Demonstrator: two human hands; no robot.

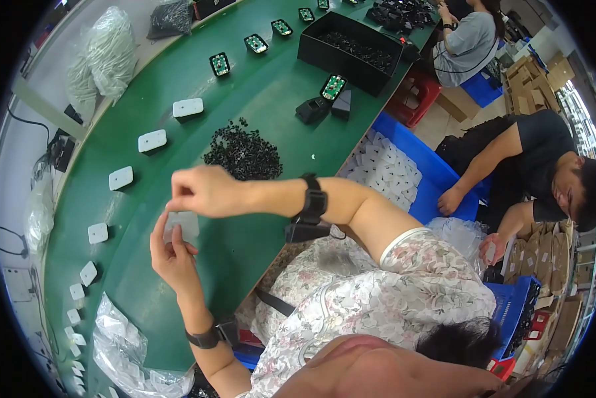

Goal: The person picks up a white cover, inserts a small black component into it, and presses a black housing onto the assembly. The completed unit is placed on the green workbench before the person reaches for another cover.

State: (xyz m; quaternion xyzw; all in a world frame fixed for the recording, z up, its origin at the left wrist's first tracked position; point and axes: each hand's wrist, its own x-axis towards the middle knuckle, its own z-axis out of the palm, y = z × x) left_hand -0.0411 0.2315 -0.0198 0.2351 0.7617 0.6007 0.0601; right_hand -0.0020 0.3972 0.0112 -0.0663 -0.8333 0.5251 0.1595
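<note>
While held up, perhaps one white plate [182, 225].

Five green circuit boards [256, 44] ride the green belt toward one o'clock, one more [333, 87] sits by the single black tray [350, 52]. At nine o'clock, about ten white covers [152, 140] trail along the edge; one heap of black parts [243, 154] at twelve

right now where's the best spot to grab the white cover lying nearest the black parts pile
Probably by its two long edges, pinched from straight above. The white cover lies flat on the green belt, apart from the black parts pile and the next cover, so fingers have room on both sides.
</note>
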